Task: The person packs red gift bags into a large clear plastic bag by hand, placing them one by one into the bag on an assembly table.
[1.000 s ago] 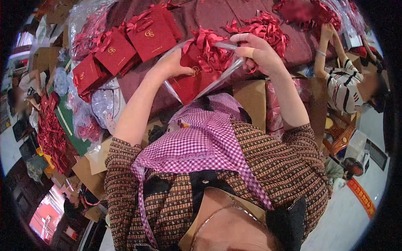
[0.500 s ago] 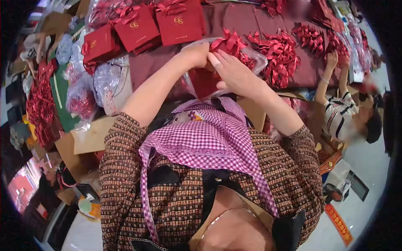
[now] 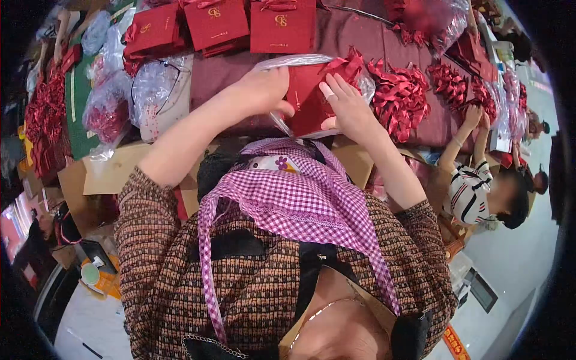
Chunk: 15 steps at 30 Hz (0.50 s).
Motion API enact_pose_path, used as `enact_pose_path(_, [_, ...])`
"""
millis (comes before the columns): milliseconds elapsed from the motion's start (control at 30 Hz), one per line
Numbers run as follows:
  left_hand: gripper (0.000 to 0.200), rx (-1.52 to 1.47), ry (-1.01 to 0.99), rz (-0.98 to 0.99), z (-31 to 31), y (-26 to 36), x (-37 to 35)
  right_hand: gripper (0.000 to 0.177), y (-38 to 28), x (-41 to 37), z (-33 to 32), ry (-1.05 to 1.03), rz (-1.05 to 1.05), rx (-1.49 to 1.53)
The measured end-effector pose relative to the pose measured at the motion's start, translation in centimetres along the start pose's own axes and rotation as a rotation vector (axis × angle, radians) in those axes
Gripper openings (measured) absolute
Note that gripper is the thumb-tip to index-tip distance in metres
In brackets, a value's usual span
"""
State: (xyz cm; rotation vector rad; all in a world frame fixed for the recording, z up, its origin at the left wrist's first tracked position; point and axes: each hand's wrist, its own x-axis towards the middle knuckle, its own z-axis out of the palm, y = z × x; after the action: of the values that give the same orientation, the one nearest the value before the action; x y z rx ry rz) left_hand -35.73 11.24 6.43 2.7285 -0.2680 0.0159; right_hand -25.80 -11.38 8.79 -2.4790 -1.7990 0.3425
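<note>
A red bag (image 3: 305, 99) in clear plastic lies before me on the dark red cloth, its ribbons at the upper right. My left hand (image 3: 268, 91) is at its left side with the plastic, thumb apart; its fingertips are hidden, so I cannot make out its grip. On the bag's right side rests my right hand (image 3: 348, 107), fingers stretched out and a ring on one of them. A heap of red ribbons (image 3: 401, 96) lies to the right of that hand. Stacks of red bags with gold lettering (image 3: 282, 27) stand beyond my hands.
Plastic sacks (image 3: 108, 111) and a cardboard box (image 3: 108, 171) are at the left. A co-worker in a striped shirt (image 3: 471, 192) reaches toward ribbons (image 3: 449, 84) at the right, hands apart from mine. Another plastic package (image 3: 435, 24) lies at the upper right.
My hands have moved apart, the left one leftward and the right one rightward, uncovering more of the red bag between them. The view has shifted a little.
</note>
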Motion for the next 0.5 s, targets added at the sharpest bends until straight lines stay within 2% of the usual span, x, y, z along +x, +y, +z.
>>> enact_pose_path(33, [0.076, 0.005, -0.1, -0.016, -0.9, 0.6, -0.9, 0.087, 0.0, 0.0, 0.1, 0.001, -0.001, -0.004])
enact_pose_path(100, [0.073, 0.065, -0.159, 0.071, -1.5, 1.4, -2.0, 0.086, 0.0, -0.1, 0.3, 0.004, 0.008, -0.003])
enact_pose_path(133, [0.066, 0.086, -0.411, 0.009, -2.6, 2.2, -2.1, 0.086, 0.1, -0.2, 0.4, 0.006, 0.011, 0.004])
enact_pose_path(167, [0.066, 0.086, -0.417, 0.015, -2.2, 2.4, -2.7, 0.087, 0.1, -0.2, 0.4, 0.008, 0.013, 0.011])
enact_pose_path(233, [0.06, 0.199, -0.239, 0.211, -0.6, 2.1, -4.1, 0.091, 0.4, -0.1, 0.3, -0.033, 0.033, 0.033])
enact_pose_path(267, [0.038, 0.212, -0.215, 0.237, 0.0, 2.0, -4.3, 0.09, 0.4, 0.0, 0.1, -0.053, 0.038, 0.031])
enact_pose_path(367, [0.007, 0.147, -0.186, 0.274, 2.0, 2.2, -4.7, 0.089, 0.3, 0.3, -0.1, -0.09, 0.057, 0.009])
enact_pose_path(400, [0.007, 0.147, -0.191, 0.278, 2.5, 1.9, -4.8, 0.089, 0.3, 0.3, -0.2, -0.089, 0.061, 0.013])
enact_pose_path(500, [0.001, 0.0, -0.027, 0.377, 1.5, 2.2, -5.0, 0.088, 0.3, 0.3, 0.1, -0.09, 0.063, 0.017])
